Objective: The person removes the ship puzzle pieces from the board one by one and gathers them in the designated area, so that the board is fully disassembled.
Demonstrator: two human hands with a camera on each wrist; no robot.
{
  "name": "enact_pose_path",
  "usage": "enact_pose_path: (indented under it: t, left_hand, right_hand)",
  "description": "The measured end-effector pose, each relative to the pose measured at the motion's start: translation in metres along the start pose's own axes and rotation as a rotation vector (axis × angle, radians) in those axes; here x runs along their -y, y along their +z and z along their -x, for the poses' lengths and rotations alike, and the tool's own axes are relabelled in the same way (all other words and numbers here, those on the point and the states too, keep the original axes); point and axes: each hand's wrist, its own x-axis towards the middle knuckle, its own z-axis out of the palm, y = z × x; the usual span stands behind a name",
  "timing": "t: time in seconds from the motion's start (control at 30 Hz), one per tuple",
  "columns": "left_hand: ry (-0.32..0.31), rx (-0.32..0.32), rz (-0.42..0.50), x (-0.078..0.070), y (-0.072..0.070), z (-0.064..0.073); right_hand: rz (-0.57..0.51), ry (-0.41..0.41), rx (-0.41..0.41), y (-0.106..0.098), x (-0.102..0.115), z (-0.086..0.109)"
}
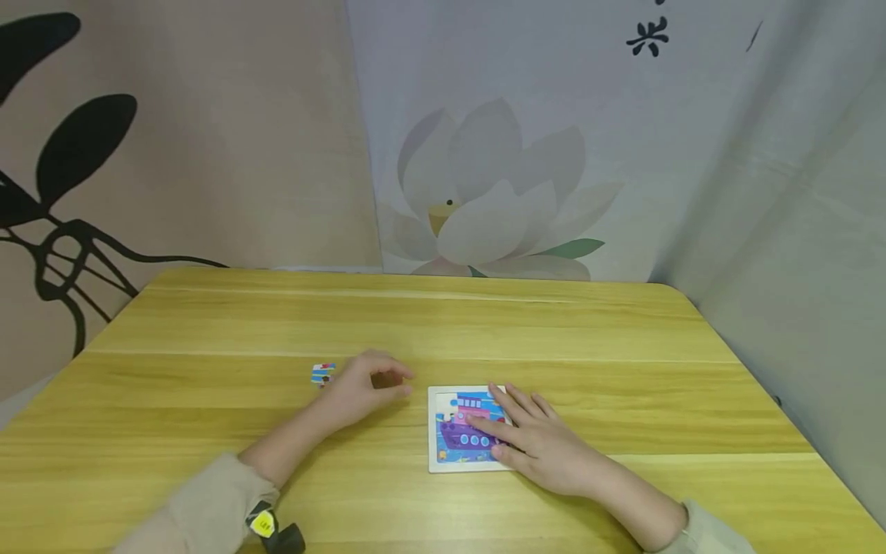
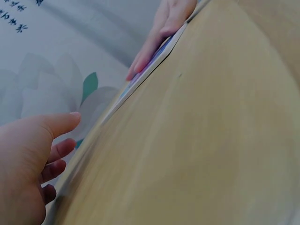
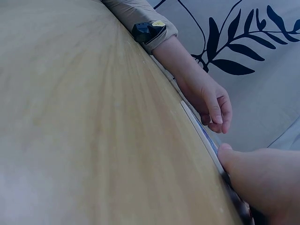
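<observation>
A jigsaw puzzle in a white frame lies flat on the table, its picture a purple and pink ship on blue. At its upper left a pale bare patch shows. My right hand rests on the puzzle's right side with fingers spread, hiding that part. To the left of the frame, my left hand hovers apart from it, fingers loosely bent and nothing seen between thumb and fingers. Just beyond the left wrist lie colourful puzzle pieces, partly covered by that hand; how many cannot be told.
The wooden table spreads around both hands, its far edge against a printed curtain. A dark strap device with a yellow label sits on the left sleeve.
</observation>
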Motion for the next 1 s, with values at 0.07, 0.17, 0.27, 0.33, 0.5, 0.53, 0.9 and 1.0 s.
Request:
enact_pose_path:
  t: [0.07,0.17,0.27,0.33,0.5,0.53,0.9,1.0]
  left_hand:
    - [0.010,0.018,0.007,-0.002,0.004,-0.001]
    - [0.036,0.044,0.033,-0.005,0.010,-0.004]
    - [0.056,0.066,0.040,-0.008,0.015,-0.007]
    - [0.067,0.077,0.033,-0.010,0.018,-0.009]
    - [0.098,0.096,-0.011,-0.014,0.025,-0.013]
    - [0.105,0.098,-0.023,-0.015,0.027,-0.014]
    - [0.111,0.109,-0.091,-0.024,0.040,-0.022]
    - [0.088,0.110,-0.081,-0.027,0.041,-0.024]
  right_hand:
    - [-0.007,0.003,0.000,0.000,0.000,0.000]
    - [-0.014,0.007,0.000,0.000,-0.001,0.000]
    - [-0.009,0.008,0.001,0.000,-0.002,0.000]
    - [-0.002,0.008,0.002,0.000,-0.002,0.000]
    - [0.001,0.005,0.001,0.000,-0.001,-0.001]
    - [0.001,0.004,0.000,0.000,-0.001,-0.001]
    - [-0.005,-0.007,-0.010,0.000,0.000,-0.001]
    - [-0.011,-0.004,-0.006,0.000,0.000,-0.001]
